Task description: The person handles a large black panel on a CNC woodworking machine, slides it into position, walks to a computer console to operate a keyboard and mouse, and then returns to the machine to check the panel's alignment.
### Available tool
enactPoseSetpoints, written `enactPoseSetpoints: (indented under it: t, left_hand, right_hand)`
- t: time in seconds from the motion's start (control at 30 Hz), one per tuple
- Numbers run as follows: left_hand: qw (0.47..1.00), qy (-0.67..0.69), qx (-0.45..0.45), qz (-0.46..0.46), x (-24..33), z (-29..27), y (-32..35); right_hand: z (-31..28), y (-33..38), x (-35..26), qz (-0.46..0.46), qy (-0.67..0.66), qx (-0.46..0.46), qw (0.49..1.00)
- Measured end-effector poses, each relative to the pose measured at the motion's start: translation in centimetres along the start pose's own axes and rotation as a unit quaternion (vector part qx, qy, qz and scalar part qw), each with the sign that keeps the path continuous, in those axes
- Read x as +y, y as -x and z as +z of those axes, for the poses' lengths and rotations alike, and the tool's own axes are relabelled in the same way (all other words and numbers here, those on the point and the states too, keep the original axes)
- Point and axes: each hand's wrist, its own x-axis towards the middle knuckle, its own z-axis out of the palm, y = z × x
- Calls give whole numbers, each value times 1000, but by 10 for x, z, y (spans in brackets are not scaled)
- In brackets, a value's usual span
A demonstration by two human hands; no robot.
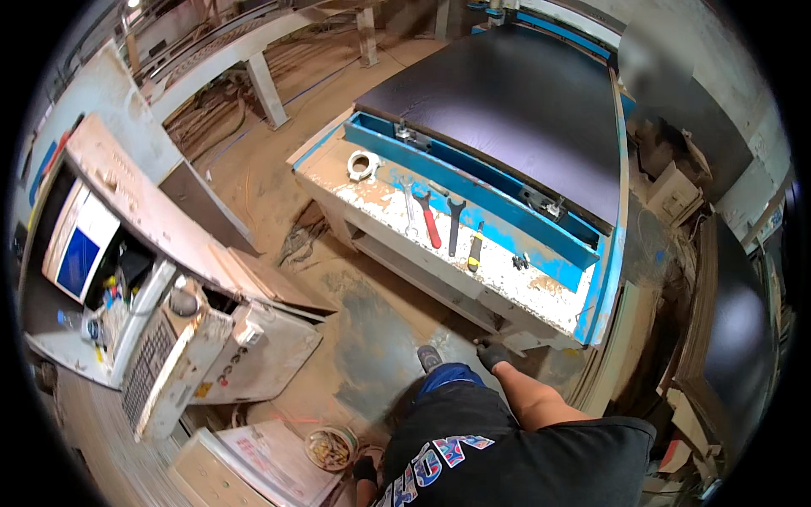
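Gloved in black, the right hand (492,355) reaches forward from the lower edge and rests against the near white edge of the table (439,279); its fingers curl over that edge, but whether they grip anything cannot be told. Low at the bottom of the view, the left hand (365,470), also in a dark glove, hangs just beside a small round tub (331,448) filled with what look like screws, which stands on the dusty floor (372,338) next to a pale flat board (262,460); how far this hand is open cannot be told, and it seems to hold nothing. On the worn white and blue table top lie a silver wrench (410,207), a red-handled wrench (428,220), a black wrench (454,226) and a yellow-and-black screwdriver (475,249), side by side and well apart from the right hand. A roll of tape (363,165) sits near the far left corner. Behind the blue rail, a large dark panel (515,101) covers the machine bed. To the left stands a control cabinet (127,279) with a blue screen (78,260).
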Motion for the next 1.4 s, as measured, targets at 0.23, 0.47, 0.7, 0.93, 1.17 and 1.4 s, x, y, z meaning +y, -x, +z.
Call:
enactPoseSetpoints:
  t: [0.23,0.47,0.7,0.93,1.17,1.4]
  left_hand:
    - [993,-107,-48,-19,33,-43,-39]
    - [980,-103,80,150,100,-100,-122]
    - [987,67,84,116,239,-238,-186]
    - [994,57,8,92,272,-289,-292]
    - [996,27,-7,79,232,-378,-448]
    - [948,279,146,-36,240,-511,-490]
  right_hand:
    - [-94,-125,-122,-244,27,144,959]
    - [-235,-293,-209,-178,148,412,881]
    - [-313,-380,-174,68,253,228,938]
    - [-316,-340,-231,82,234,232,941]
    - [-305,-396,-226,244,278,203,907]
    - [-250,-497,-362,138,421,78,893]
